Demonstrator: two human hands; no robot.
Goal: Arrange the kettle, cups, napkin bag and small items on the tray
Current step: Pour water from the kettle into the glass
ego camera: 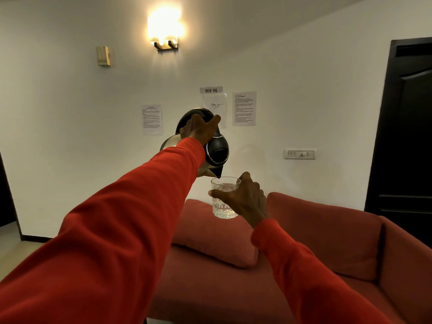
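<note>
A red sofa (304,265) stands against the white wall, a matching cushion (210,232) lying on its seat. Above, a lit wall lamp (164,29) glows. A "WS 06" label (211,90) tops 3 taped paper sheets (244,108), their print too small to read. A switch panel (300,154) sits beside a dark door (406,127).

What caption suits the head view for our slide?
Left hand tips a kettle over a glass held by the right hand.
</note>
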